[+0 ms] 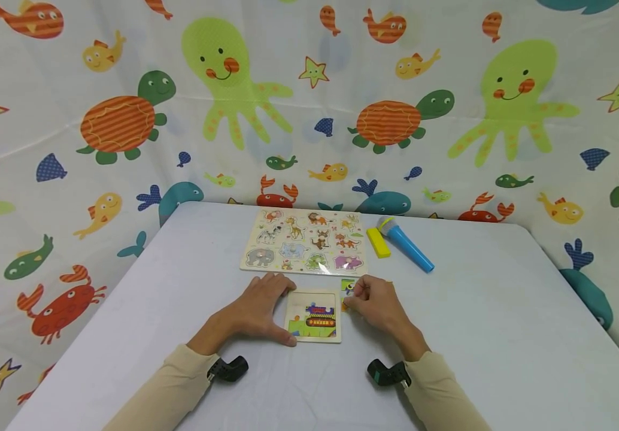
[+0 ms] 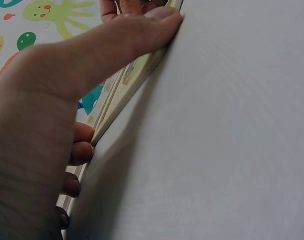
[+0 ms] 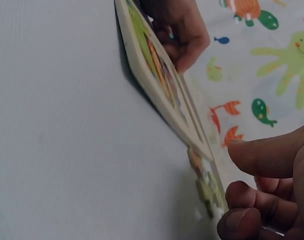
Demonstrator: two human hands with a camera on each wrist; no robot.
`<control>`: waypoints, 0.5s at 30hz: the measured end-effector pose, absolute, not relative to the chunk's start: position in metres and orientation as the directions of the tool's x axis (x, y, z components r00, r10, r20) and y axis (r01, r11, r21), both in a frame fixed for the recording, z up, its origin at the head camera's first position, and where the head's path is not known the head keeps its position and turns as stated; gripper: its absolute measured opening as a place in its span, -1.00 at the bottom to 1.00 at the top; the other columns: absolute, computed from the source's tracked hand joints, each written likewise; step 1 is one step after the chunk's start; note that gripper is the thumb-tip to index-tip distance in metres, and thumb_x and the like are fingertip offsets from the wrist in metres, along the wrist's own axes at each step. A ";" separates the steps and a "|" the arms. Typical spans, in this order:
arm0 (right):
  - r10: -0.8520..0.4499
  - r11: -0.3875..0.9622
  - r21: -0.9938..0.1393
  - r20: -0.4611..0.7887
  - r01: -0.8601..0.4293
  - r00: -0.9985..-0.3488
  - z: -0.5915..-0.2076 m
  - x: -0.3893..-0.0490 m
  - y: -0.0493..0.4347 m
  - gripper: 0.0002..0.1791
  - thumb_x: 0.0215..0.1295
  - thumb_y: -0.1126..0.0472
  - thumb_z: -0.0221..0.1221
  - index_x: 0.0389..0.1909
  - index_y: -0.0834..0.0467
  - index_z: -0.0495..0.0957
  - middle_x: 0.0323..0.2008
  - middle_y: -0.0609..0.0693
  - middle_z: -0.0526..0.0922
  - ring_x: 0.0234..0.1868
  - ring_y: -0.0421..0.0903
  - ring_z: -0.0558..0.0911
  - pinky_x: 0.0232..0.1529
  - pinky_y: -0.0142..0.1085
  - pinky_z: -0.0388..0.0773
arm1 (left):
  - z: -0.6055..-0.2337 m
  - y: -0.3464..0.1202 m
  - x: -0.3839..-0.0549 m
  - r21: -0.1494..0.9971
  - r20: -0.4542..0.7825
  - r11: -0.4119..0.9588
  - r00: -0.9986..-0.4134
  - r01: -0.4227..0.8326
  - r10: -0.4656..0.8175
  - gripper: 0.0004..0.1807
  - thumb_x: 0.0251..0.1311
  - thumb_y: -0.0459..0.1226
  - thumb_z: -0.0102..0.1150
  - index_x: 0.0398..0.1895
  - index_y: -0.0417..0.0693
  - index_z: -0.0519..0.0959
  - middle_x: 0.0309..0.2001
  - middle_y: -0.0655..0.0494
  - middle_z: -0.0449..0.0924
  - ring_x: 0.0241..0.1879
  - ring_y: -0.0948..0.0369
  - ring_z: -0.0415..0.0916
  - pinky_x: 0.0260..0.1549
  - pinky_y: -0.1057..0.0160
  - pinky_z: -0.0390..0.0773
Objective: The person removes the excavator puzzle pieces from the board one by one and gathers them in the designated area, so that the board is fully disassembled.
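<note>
A small square wooden jigsaw tray (image 1: 313, 291) lies at the middle of the table. Joined pieces (image 1: 320, 320) in it show part of a tracked vehicle, while its upper part is bare wood. My left hand (image 1: 258, 308) holds the tray by its left side, thumb at the near corner and fingers at the far one. In the left wrist view the thumb (image 2: 159, 30) presses along the tray's near edge. To the tray's right, my right hand (image 1: 376, 302) hovers over loose jigsaw pieces (image 3: 207, 187). Its thumb and fingertips are apart, with nothing visible between them.
Behind the tray lies a larger wooden animal puzzle board (image 1: 304, 241). Right of that board are a yellow block (image 1: 378, 242) and a blue toy microphone (image 1: 407, 245). A sea-animal printed curtain (image 1: 309, 120) hangs behind the white-covered table (image 1: 482, 311).
</note>
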State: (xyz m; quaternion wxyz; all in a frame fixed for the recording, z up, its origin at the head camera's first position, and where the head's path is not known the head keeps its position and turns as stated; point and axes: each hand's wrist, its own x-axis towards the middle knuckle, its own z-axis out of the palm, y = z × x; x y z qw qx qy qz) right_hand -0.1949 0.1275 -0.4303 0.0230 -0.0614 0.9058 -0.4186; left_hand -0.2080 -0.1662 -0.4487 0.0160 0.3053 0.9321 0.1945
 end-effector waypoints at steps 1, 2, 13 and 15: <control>-0.139 0.633 -0.767 0.013 -0.099 -0.990 -0.429 -0.194 0.126 -0.75 0.21 0.19 0.42 -0.36 0.13 0.51 -0.55 -0.02 0.47 -0.48 -0.10 0.45 -0.47 -0.35 0.33 | -0.449 -0.166 -0.208 0.375 0.090 0.736 -0.812 0.564 0.576 0.16 -0.47 0.56 0.39 0.22 0.10 0.41 -0.12 0.37 0.34 -0.09 0.30 0.22 -0.13 0.20 0.21; -0.150 0.621 -0.776 0.018 -0.108 -0.989 -0.427 -0.193 0.124 -0.77 0.21 0.20 0.42 -0.35 0.13 0.51 -0.54 -0.02 0.47 -0.48 -0.09 0.45 -0.47 -0.35 0.33 | -0.449 -0.166 -0.208 0.375 0.091 0.736 -0.812 0.564 0.576 0.16 -0.47 0.56 0.39 0.22 0.10 0.41 -0.12 0.37 0.34 -0.09 0.31 0.22 -0.13 0.20 0.21; -0.286 0.585 -0.784 0.040 -0.208 -0.957 -0.417 -0.185 0.096 -0.89 0.22 0.26 0.37 -0.28 0.12 0.63 -0.49 -0.06 0.51 -0.41 -0.11 0.48 -0.41 -0.33 0.41 | -0.449 -0.166 -0.209 0.371 0.094 0.735 -0.810 0.568 0.579 0.15 -0.47 0.55 0.39 0.21 0.11 0.41 -0.12 0.37 0.34 -0.08 0.29 0.23 -0.08 0.19 0.23; -0.309 0.604 -0.769 0.015 -0.208 -0.951 -0.417 -0.184 0.092 -0.88 0.23 0.24 0.37 -0.25 0.13 0.64 -0.50 -0.07 0.51 -0.41 -0.12 0.48 -0.40 -0.33 0.41 | -0.449 -0.166 -0.209 0.369 0.092 0.736 -0.810 0.568 0.579 0.14 -0.47 0.55 0.39 0.21 0.12 0.41 -0.12 0.37 0.34 -0.08 0.29 0.23 -0.08 0.19 0.23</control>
